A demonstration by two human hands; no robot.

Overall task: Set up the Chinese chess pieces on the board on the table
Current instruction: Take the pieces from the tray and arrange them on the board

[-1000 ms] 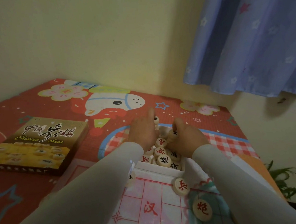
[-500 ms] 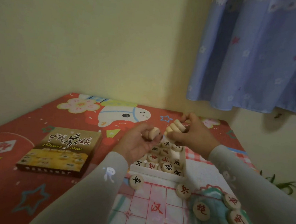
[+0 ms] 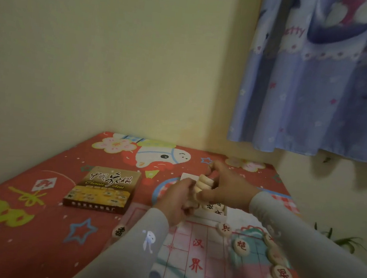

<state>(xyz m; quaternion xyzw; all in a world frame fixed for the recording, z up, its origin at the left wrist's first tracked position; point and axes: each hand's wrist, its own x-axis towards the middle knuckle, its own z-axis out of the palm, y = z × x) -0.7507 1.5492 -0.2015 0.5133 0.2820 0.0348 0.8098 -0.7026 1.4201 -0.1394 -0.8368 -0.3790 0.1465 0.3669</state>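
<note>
Head view: right hand (image 3: 227, 188) pinches stacked pieces (image 3: 204, 184) running near-to-far; left hand (image 3: 177, 200) grips one.

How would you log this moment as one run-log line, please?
right hand: holds stacked pieces | left hand: grips a piece over white tray | board: partly set

right hand (image 3: 229, 186) gripping stack of pieces (image 3: 204, 184) above white box (image 3: 212, 212), left hand (image 3: 177, 200) touching stack

Box lid (image 3: 102, 189): "Chinese chess". Board (image 3: 197, 255), right of the lid: red "汉界". Piece (image 3: 225, 228): "兵".
</note>
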